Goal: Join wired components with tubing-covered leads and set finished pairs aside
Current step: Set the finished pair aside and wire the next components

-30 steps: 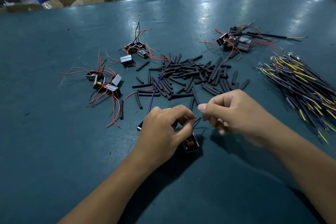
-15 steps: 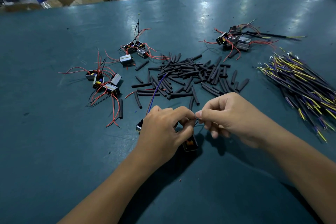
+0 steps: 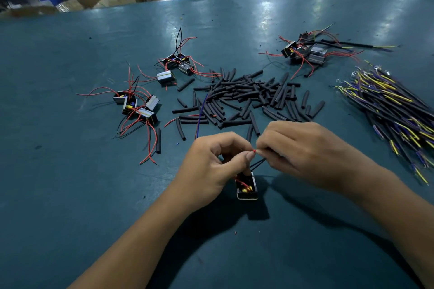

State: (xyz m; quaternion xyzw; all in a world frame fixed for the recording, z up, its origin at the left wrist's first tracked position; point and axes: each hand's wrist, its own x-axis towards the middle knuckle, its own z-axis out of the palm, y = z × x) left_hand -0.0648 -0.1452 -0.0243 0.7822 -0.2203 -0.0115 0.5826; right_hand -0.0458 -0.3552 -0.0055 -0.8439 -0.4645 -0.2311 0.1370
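both grips are clamped on one red lead (image 3: 253, 150): left hand (image 3: 211, 166) and right hand (image 3: 303, 150) pinch it where their fingertips meet, above the component (image 3: 246, 186) on the surface (image 3: 70, 195). the joint itself is hidden by the fingertips. two black leads (image 3: 257, 163) run under the right hand, ends concealed. black tubing pieces (image 3: 249, 98) lie beyond; a bundle of leads (image 3: 387, 105) is cut off at the right edge.
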